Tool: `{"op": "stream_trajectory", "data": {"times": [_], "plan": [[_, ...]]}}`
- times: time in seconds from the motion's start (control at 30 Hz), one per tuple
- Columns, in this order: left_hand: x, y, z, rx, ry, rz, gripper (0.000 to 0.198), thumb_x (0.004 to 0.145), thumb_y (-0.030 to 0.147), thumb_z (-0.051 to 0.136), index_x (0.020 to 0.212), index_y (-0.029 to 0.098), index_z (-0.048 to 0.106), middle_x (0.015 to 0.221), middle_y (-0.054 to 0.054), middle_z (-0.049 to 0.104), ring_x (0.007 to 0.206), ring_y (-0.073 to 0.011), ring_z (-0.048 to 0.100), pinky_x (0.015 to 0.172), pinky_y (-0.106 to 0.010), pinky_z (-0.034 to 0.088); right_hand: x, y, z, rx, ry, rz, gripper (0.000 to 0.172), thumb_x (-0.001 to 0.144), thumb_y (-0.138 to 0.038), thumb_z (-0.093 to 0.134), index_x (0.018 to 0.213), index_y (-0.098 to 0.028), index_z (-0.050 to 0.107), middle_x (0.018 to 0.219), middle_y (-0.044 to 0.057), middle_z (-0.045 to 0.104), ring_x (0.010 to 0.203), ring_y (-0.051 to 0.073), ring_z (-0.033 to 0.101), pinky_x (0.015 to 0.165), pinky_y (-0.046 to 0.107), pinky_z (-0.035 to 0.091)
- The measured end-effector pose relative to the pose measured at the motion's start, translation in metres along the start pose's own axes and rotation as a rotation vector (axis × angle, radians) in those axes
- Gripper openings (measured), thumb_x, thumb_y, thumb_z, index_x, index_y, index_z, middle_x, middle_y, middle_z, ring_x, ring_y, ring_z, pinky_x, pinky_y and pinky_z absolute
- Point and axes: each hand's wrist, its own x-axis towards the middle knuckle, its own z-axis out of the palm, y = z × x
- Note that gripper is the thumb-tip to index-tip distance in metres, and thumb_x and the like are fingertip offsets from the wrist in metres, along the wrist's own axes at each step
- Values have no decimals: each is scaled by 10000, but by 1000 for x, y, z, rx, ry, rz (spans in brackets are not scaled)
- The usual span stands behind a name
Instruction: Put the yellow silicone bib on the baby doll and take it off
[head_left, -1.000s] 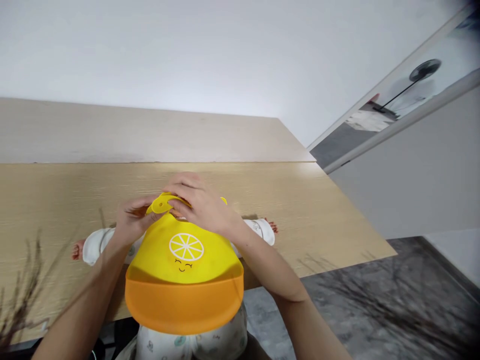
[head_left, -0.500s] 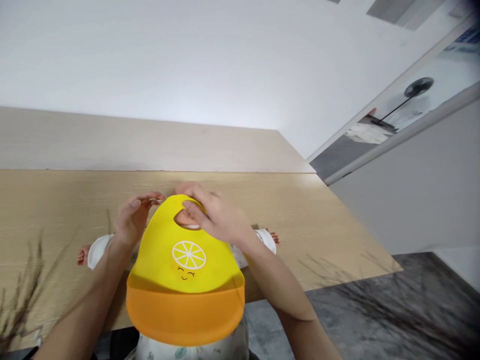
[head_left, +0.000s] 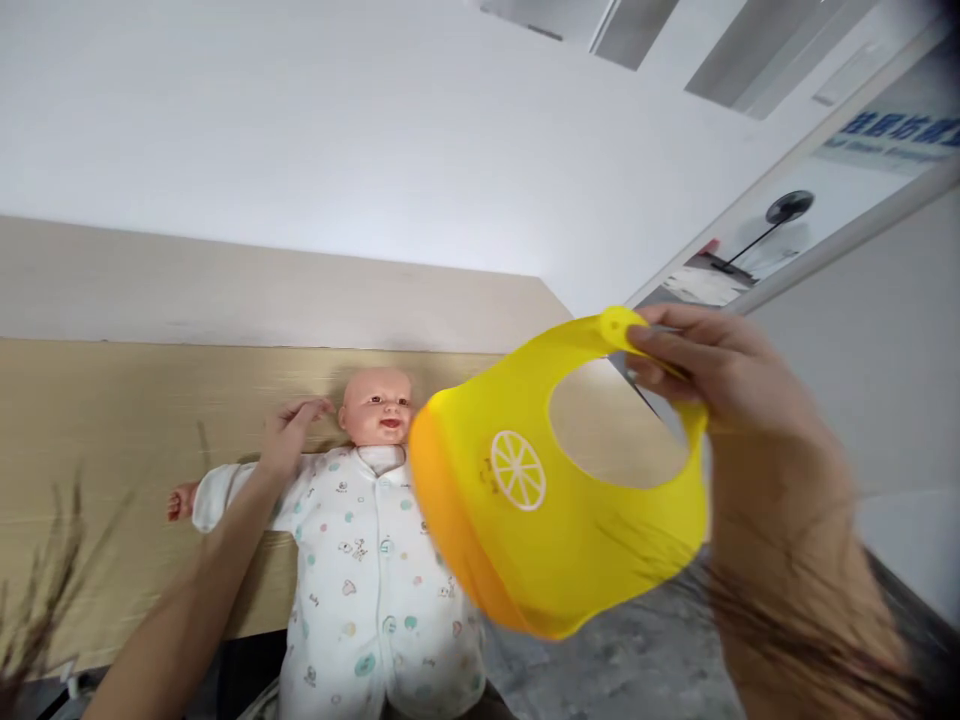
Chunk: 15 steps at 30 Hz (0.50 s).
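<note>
A baby doll (head_left: 379, 540) in a white patterned suit lies on its back on the wooden table (head_left: 112, 420), head toward the wall. My right hand (head_left: 720, 375) pinches the neck strap of a yellow and orange silicone bib (head_left: 525, 500) with a lemon print, held up in the air to the right of the doll. My left hand (head_left: 289, 435) rests by the doll's shoulder, left of its head, fingers loosely curled with nothing in them.
A beige wall panel runs behind the table. Dark grey floor (head_left: 637, 660) lies to the right past the table's edge. A glass partition (head_left: 750, 240) and a white wall stand at the right. Dry twigs (head_left: 37, 590) blur the lower left corner.
My right hand has lifted the bib off the doll's neck and swung it up to the right, uncovering the doll's head and body. My left hand let go of the strap.
</note>
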Motion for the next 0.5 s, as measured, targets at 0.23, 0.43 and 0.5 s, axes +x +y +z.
{"op": "stream_trajectory", "data": {"times": [0.23, 0.43, 0.5], "plan": [[1, -5, 3, 42, -8, -43, 178, 800, 355, 674, 733, 223, 773, 877, -95, 789, 910, -267, 730, 905, -412, 546, 5, -19, -27, -74, 161, -31, 186, 881, -149, 760, 719, -159, 669, 477, 15, 537, 359, -22, 396, 428, 243, 131], [2, -1, 3, 90, -61, -51, 194, 781, 368, 658, 729, 230, 784, 876, -85, 798, 907, -275, 729, 910, -418, 541, 50, -5, -17, -126, 167, 11, 199, 913, -41, 643, 746, -142, 607, 513, 4, 567, 364, -16, 357, 456, 271, 158], [2, 0, 3, 103, -72, -50, 194, 779, 359, 649, 731, 233, 789, 881, -73, 802, 909, -268, 725, 919, -409, 529, 71, 5, -26, -139, 178, -40, 209, 916, -58, 641, 726, -133, 597, 538, 2, 564, 376, -18, 360, 462, 271, 182]]}}
